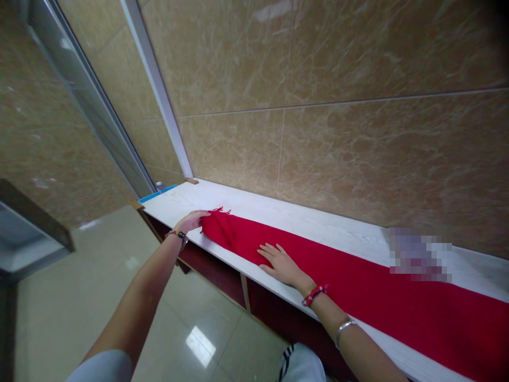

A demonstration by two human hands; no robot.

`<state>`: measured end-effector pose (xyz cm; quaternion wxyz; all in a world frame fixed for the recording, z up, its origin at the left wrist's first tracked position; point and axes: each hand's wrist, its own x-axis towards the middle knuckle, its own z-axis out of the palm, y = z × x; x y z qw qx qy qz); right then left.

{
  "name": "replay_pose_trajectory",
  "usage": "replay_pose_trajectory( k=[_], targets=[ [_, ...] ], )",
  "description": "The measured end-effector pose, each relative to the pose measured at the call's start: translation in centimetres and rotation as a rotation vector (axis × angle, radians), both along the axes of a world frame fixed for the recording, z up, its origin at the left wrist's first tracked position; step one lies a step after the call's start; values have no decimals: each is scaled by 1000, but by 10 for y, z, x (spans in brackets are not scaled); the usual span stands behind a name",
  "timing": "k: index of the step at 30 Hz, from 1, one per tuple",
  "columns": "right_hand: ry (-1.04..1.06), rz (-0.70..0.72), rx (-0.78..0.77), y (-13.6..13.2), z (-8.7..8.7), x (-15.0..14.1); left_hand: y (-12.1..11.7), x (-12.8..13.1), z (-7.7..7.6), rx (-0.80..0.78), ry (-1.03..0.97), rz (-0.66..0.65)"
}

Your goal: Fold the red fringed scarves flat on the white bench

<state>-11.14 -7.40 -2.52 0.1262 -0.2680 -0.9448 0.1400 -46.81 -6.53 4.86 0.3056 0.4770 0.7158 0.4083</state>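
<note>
The red scarf (377, 297) runs out of view at right; a pixelated object (417, 254) by the table's (254, 204) wall-side edge is unreadable. The scarf lies along the table's long edges, fringe toward its left end. The left hand (192, 220) touches that end, grip unclear; the right hand (281, 265) presses flat, fingers spread.

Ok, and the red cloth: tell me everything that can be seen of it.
The red cloth is a long, plain strip that looks like soft woven fabric, with fringe at its left end. It lies lengthwise along the white top, mostly flat, with slight creases near that end; the other runs out of the picture. The left hand touches the fringed end, its exact grip unclear; the right hand rests spread on the near edge.
</note>
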Motion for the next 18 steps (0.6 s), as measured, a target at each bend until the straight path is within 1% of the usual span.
replay_pose_trajectory(
  k=[1, 3, 6, 10, 14, 16, 17, 18],
  targets=[
    [6, -4, -3, 0, 0, 0, -1, -1, 0, -12, 42, -35],
    [14, -8, -10, 1, -1, -1, 1, -4, -3, -51, 236, -57],
    [18, -8, -21, 1, -2, -1, 6, -13, -6, -94, 584, 27],
    [39, -23, -25, 0, -1, 0, 5, -27, -5, -121, 784, 97],
    [50, -37, -23, -1, 0, 0, 0, -26, -2, -95, 921, 146],
    [53, -40, -16, -1, -1, -1, 0, -20, -3, -69, 957, 102],
    [56, -38, -12, -1, -1, -1, 1, -15, -4, -56, 973, 42],
    [58, -37, -10, -1, -2, -1, 2, -10, -6, -41, 996, -53]
  ],
)
